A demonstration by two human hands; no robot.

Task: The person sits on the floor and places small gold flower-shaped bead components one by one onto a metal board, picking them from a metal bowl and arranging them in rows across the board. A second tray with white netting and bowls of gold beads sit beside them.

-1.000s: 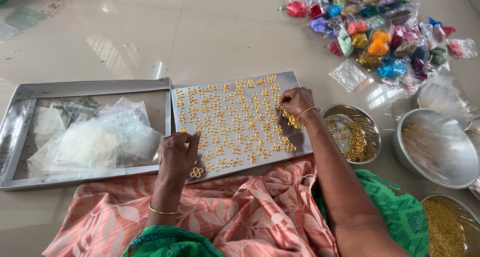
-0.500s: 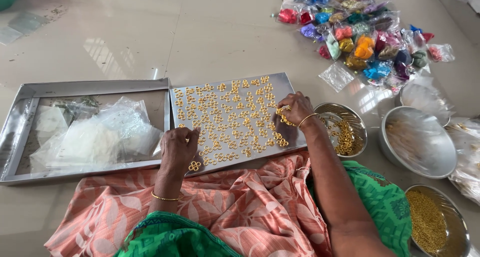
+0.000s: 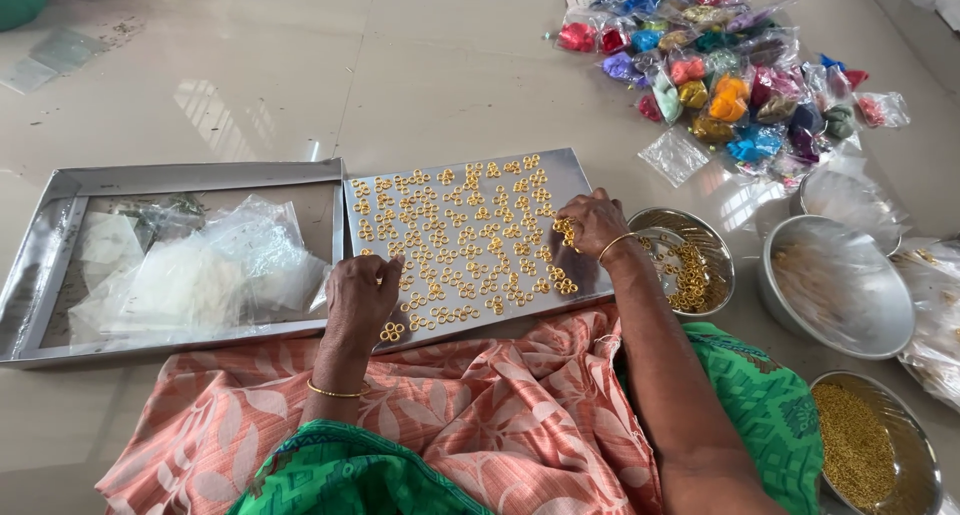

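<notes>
obs, head cam: flat metal tray [image 3: 570, 170] lies on floor in front of person, near edge resting against the orange patterned cloth [image 3: 480, 415] on the lap. tray is grey, rectangular, shallow rim, covered w/ small gold ring clusters [image 3: 470, 235] laid in loose rows, each a little flower-like group of loops. long axis runs left-right, slightly rotated so the right end sits farther from the person; far right corner points toward the heap of coloured packets [image 3: 730, 85].

left hand [image 3: 360, 295]: palm down on tray's near left edge, fingers curled loosely, fingertips on the metal; one gold cluster [image 3: 392, 331] just beside thumb. not closed around anything that i can see.

right hand [image 3: 592, 225]: at tray's right edge, fingers bunched, several gold pieces pinched at fingertips. bangle on each wrist.

surroundings: second metal tray [image 3: 45, 245] touching the first on its left, holds clear plastic bags [image 3: 200, 275]. steel bowl [image 3: 712, 245] w/ gold rings just right of right hand. larger steel bowl [image 3: 840, 285] beyond it; another bowl w/ tiny gold beads [image 3: 860, 445] near right knee.
</notes>
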